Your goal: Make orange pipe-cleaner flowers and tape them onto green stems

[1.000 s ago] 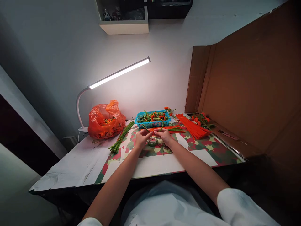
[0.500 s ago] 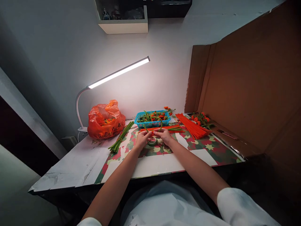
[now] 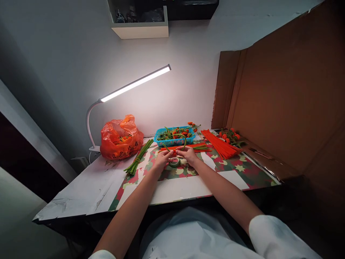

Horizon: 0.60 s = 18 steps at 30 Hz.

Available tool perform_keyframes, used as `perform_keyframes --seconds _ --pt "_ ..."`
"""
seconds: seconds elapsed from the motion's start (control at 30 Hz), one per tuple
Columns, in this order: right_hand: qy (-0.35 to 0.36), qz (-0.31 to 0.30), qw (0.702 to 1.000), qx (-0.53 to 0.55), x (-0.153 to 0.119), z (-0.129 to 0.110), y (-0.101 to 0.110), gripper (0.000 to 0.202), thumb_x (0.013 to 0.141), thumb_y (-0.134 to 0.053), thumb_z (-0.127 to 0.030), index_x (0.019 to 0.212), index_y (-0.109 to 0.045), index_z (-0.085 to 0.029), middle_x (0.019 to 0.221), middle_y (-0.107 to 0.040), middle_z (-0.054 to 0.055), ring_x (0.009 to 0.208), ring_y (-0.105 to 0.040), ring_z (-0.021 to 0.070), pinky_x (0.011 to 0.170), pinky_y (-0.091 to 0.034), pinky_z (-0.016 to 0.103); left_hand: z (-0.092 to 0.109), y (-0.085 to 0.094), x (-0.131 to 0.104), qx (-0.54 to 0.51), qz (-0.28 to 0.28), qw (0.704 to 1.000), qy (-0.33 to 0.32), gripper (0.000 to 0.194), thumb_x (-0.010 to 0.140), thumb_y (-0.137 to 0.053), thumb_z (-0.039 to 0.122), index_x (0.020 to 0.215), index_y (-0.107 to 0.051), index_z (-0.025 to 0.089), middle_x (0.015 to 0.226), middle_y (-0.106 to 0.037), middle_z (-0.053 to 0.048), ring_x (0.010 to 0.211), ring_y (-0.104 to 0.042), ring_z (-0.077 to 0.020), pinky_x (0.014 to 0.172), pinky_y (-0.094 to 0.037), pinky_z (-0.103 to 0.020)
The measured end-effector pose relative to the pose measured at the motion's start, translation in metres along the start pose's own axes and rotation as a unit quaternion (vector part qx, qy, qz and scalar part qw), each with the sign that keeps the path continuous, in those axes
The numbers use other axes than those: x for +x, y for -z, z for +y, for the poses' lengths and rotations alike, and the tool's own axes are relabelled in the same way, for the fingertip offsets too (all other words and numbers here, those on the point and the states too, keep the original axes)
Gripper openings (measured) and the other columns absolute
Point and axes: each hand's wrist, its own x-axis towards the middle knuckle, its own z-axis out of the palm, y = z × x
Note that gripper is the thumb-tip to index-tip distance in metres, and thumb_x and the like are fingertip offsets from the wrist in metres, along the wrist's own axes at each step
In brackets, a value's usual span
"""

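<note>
My left hand [image 3: 162, 159] is closed in a pinch on a straight green stem [image 3: 165, 147], whose end pokes up above the fingers. Close beside it, my right hand [image 3: 189, 156] pinches a green stem [image 3: 184, 141] that arches up and curls over to the left. A small patch of orange shows between the fingertips; whether the two stems are one piece is hidden. Just beneath the hands lies a roll of green tape [image 3: 175, 162]. Behind them, orange and green sticks [image 3: 201, 146] are laid crosswise, in front of a blue basket [image 3: 175, 142] of orange flowers with green stems.
A tied bundle of green stems [image 3: 138, 158] and an orange plastic bag [image 3: 121, 144] lie to the left, below a lit lamp [image 3: 136, 83]. On the right are a fan of orange strips [image 3: 221, 144], more orange flowers [image 3: 228, 136] and a tall cardboard wall [image 3: 285, 93].
The view has shifted very slightly. The straight stem's tip at my left hand has moved a little left and down; both hands keep their pinch.
</note>
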Motion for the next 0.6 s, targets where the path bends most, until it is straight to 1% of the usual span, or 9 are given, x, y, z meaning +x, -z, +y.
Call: perform_keyframes --seconds 0.13,0.27,0.37,0.47,0.6 --pt "-0.008 0.01 1.0 -0.001 0.0 0.0005 -0.0021 0.04 0.033 -0.089 -0.032 0.063 -0.068 -0.016 0.063 -0.069 0.001 0.066 -0.066 0.0186 0.076 -0.053 0.037 0.0011 -0.0039 -0.0018 -0.009 0.042 0.999 -0.007 0.048 0.057 -0.079 0.052 0.083 -0.069 0.014 0.084 -0.071 -0.009 0.085 -0.067 -0.0238 0.068 -0.054 -0.03" --pt "-0.006 0.02 1.0 0.003 -0.0014 -0.0005 -0.0035 0.039 0.034 -0.088 -0.035 0.062 -0.067 -0.017 0.062 -0.069 0.001 0.067 -0.067 0.0189 0.078 -0.054 0.037 0.0023 -0.007 -0.0018 0.008 0.086 0.996 -0.026 0.044 0.052 -0.081 0.049 0.076 -0.069 0.015 0.078 -0.07 -0.007 0.077 -0.066 -0.0213 0.062 -0.053 -0.027" --pt "0.001 0.029 1.0 0.004 -0.0018 -0.0009 -0.0031 0.039 0.035 -0.088 -0.034 0.063 -0.067 -0.017 0.063 -0.069 0.001 0.071 -0.068 0.0204 0.077 -0.054 0.038 0.0028 -0.0074 -0.0016 0.015 0.109 0.993 -0.03 0.041 0.048 -0.083 0.047 0.07 -0.069 0.015 0.074 -0.07 -0.006 0.075 -0.066 -0.0206 0.059 -0.052 -0.025" --pt "0.0 0.025 1.0 -0.005 -0.0016 -0.0009 -0.0025 0.039 0.035 -0.088 -0.035 0.063 -0.068 -0.017 0.062 -0.069 0.002 0.071 -0.068 0.0215 0.075 -0.053 0.038 0.0034 -0.007 -0.002 0.014 0.109 0.993 -0.033 0.041 0.048 -0.084 0.048 0.068 -0.069 0.015 0.072 -0.07 -0.006 0.073 -0.066 -0.0205 0.058 -0.051 -0.025" --pt "-0.003 0.024 1.0 -0.003 -0.0021 -0.0014 -0.0029 0.04 0.034 -0.088 -0.034 0.063 -0.067 -0.017 0.063 -0.069 0.002 0.071 -0.068 0.0212 0.075 -0.053 0.037 0.0044 -0.0067 -0.0029 0.022 0.094 0.994 -0.043 0.046 0.047 -0.083 0.052 0.068 -0.07 0.013 0.069 -0.07 -0.006 0.071 -0.065 -0.0199 0.058 -0.051 -0.025"
